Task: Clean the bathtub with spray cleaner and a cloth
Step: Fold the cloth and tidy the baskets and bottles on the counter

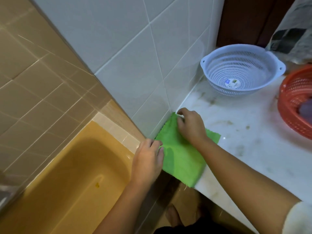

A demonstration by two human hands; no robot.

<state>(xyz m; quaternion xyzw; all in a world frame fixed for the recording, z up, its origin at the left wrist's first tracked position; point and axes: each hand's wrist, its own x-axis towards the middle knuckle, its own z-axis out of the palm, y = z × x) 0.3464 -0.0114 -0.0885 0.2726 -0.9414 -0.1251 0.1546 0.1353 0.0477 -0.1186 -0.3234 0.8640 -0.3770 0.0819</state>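
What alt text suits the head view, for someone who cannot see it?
A person's left hand and right hand pinch a green cloth on a white counter beside a yellow bathtub. A pale colander and red basket stand behind.

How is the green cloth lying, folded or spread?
Green cloth spread flat on counter; left hand and right hand pinch its edges.

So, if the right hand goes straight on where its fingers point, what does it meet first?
Probably the white tiled wall: the right hand, pinching the far corner of the green cloth, points at it from close by.
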